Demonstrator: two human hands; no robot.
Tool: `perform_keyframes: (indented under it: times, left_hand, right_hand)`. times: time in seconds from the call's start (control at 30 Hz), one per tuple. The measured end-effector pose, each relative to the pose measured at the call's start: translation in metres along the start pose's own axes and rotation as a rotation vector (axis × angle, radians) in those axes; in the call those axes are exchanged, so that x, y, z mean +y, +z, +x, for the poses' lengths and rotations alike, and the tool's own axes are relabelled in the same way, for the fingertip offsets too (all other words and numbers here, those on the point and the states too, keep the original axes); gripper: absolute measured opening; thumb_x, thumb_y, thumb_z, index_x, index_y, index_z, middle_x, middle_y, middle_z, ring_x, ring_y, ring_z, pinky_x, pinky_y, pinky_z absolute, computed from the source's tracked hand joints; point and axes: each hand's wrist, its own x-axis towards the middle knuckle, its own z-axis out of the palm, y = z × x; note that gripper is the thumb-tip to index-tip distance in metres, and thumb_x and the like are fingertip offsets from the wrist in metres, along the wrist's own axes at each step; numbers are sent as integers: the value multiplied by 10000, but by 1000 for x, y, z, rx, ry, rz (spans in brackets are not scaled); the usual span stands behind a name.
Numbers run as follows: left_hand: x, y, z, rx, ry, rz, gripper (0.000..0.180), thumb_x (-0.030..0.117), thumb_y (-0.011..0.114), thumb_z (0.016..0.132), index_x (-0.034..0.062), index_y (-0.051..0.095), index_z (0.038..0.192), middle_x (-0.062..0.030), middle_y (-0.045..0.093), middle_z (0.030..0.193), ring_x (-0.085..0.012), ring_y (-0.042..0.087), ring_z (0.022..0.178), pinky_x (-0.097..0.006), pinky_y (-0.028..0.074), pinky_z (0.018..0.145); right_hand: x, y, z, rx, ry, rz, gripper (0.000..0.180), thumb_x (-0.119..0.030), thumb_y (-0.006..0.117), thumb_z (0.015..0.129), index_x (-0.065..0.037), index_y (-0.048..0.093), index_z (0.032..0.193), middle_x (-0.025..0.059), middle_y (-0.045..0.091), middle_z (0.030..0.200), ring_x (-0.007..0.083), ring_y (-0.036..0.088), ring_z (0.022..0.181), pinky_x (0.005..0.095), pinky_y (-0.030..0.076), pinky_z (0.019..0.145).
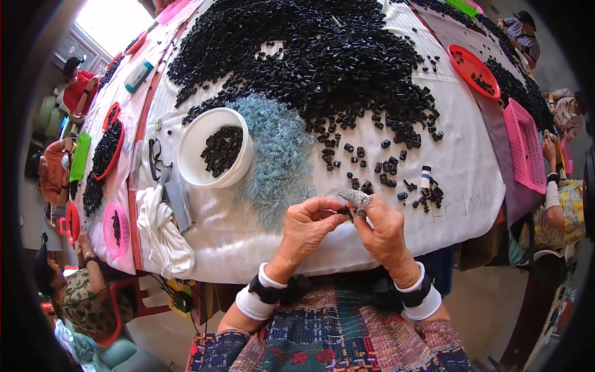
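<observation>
The white-covered table (248,259) spreads out before you, its near edge curving under your wrists and bending up on your right toward a pink basket (524,146) on the next surface. Your forearms cross that edge, and your hands work just inside it. Across the far half lies a heap of black parts (310,62), thinning into scattered pieces toward you. A heap of bluish, clear coils (276,152) runs down from it, ending close to your left hand. Left of the coils, touching them, stands a white bucket (243,172) with black parts inside; bare cloth shows between it and the near edge. A bundle of white fabric (162,232) lies further left. More bare cloth opens to the right of your right hand (379,232). Its fingers curl inward; you cannot tell whether they clamp anything. Your left hand (308,228) has thumb and fingertips together on a small black piece (348,212), held between your two hands. A crumpled silvery-grey covering (355,198) shows at your right fingertips.
</observation>
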Motion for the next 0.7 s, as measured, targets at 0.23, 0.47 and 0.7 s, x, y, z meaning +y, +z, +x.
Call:
perform_keyframes:
  times: [0.23, 0.47, 0.7]
  left_hand:
    - [-3, -1, -6, 41, -20, -94, 181, 26, 707, 779, 5, 664, 953, -28, 677, 842, -55, 591, 714, -189, 488, 607]
    - [-3, -8, -7, 24, -64, -239, 197, 59, 719, 781, -6, 654, 955, -73, 680, 854, -113, 641, 758, -219, 526, 627]
    - [-6, -12, -6, 13, -48, -254, 210, 61, 726, 777, -10, 649, 959, -71, 675, 840, -102, 629, 738, -218, 524, 625]
  right_hand:
    - [-4, 4, 4, 4, -160, -105, 380, 118, 602, 642, 9, 606, 1005, 143, 602, 803, 314, 587, 760, 366, 492, 650]
    - [-14, 13, 2, 118, 105, 120, 330, 104, 607, 750, -24, 628, 1054, 78, 638, 854, 154, 607, 694, 244, 480, 567]
    - [-10, 16, 5, 63, -74, 28, 310, 103, 623, 732, -12, 625, 1020, 98, 602, 824, 180, 574, 641, 270, 472, 543]
